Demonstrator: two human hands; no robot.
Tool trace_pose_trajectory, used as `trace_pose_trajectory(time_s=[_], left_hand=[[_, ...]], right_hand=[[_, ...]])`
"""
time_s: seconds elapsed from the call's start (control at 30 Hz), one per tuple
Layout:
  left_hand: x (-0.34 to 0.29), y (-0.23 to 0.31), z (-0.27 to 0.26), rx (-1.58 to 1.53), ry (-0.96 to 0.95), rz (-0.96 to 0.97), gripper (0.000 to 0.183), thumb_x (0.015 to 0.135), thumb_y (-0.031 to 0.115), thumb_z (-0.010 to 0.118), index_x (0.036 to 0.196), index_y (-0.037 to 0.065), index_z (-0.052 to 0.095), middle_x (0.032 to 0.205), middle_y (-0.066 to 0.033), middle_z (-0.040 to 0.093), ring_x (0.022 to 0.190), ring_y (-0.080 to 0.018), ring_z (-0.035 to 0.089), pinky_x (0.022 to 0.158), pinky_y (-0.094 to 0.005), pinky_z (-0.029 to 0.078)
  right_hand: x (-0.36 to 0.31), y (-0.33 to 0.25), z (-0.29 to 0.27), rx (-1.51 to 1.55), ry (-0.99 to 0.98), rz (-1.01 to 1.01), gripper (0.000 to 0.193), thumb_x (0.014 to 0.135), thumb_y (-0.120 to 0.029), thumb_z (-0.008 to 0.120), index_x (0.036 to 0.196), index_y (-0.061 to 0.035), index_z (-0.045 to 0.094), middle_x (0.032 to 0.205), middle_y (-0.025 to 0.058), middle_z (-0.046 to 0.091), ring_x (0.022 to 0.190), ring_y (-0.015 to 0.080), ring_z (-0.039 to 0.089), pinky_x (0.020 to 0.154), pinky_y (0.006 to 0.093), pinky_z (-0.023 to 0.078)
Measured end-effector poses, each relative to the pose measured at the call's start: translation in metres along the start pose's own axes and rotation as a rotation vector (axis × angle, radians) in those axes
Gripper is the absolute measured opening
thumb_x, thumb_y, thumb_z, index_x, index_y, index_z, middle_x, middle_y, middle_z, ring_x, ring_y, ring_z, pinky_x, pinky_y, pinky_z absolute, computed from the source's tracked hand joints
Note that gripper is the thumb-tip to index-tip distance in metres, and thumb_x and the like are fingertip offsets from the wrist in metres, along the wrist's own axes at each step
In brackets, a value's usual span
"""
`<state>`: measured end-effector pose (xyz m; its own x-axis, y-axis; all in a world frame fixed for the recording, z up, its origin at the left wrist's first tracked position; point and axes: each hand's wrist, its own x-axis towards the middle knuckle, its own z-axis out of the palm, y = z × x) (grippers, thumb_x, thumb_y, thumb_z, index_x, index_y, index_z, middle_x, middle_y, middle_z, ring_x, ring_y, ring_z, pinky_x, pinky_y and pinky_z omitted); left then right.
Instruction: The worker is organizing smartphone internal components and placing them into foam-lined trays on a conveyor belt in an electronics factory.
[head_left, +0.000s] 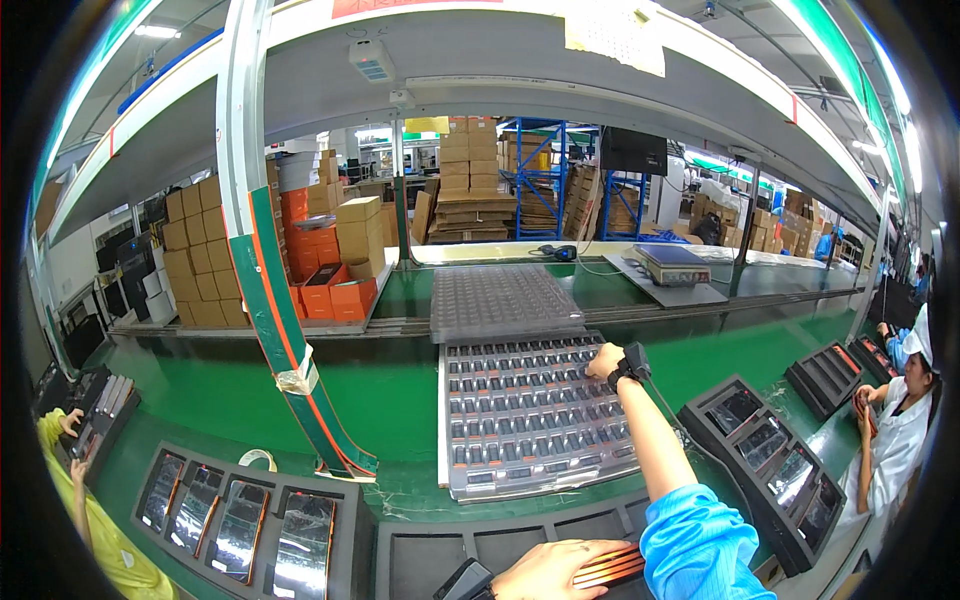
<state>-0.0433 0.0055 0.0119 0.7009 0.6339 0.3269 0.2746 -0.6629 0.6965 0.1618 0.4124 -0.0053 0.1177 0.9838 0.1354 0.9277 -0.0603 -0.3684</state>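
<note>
My right hand [605, 362] reaches to the far right corner of a clear plastic blister tray [468, 479] that holds rows of small dark parts with orange bits. Its fingers are closed there, and whatever they pinch is hidden. Close to me, my left hand [555, 572] is closed on a black device with orange stripes [612, 568], over a black foam tray [425, 548] with several compartments. Both wrists wear a dark strapped unit. Behind the blister tray lies a stack of similar clear trays [505, 300].
Foam trays with film-covered, screen-faced devices stand at left [243, 515] and right [765, 440]. A green post [280, 320] rises beside a tape roll [258, 460]. Beyond are a scale [672, 265] and orange boxes [350, 298]. Co-workers' hands [75, 425] work at both sides.
</note>
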Motion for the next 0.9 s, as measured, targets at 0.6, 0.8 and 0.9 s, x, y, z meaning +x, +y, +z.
trace_pose_trajectory(time_s=[0.6, 0.8, 0.9], left_hand=[[-0.001, -0.005, 0.002, -0.012, 0.025, 0.002, 0.066, 0.077, 0.032, 0.076, 0.138, 0.011, 0.059, 0.124, -0.0179, 0.069, 0.112, -0.0357, 0.067, 0.094, -0.0439, 0.055], [-0.001, -0.004, 0.002, 0.002, 0.019, -0.003, 0.066, 0.077, 0.032, 0.076, 0.137, 0.011, 0.059, 0.125, -0.0176, 0.069, 0.113, -0.0357, 0.066, 0.095, -0.0443, 0.054], [-0.001, -0.004, 0.003, 0.000, 0.012, -0.001, 0.067, 0.077, 0.032, 0.076, 0.137, 0.010, 0.059, 0.126, -0.0174, 0.068, 0.113, -0.0354, 0.066, 0.096, -0.0440, 0.054]], right_hand=[[0.003, 0.004, 0.017, 0.034, 0.051, -0.295, 0.052, 0.070, -0.035, 0.090, 0.114, -0.0123, 0.075, 0.120, 0.0182, 0.069, 0.115, 0.0333, 0.065, 0.102, 0.0394, 0.051], [0.002, 0.002, 0.018, -0.108, 0.092, -0.382, 0.031, 0.077, -0.028, 0.084, 0.105, -0.0161, 0.078, 0.115, 0.0134, 0.073, 0.109, 0.0307, 0.069, 0.095, 0.0420, 0.054], [0.005, 0.002, 0.018, -0.048, 0.078, -0.408, 0.025, 0.076, -0.027, 0.085, 0.097, -0.0149, 0.079, 0.103, 0.0119, 0.076, 0.100, 0.0295, 0.072, 0.089, 0.0418, 0.056]])
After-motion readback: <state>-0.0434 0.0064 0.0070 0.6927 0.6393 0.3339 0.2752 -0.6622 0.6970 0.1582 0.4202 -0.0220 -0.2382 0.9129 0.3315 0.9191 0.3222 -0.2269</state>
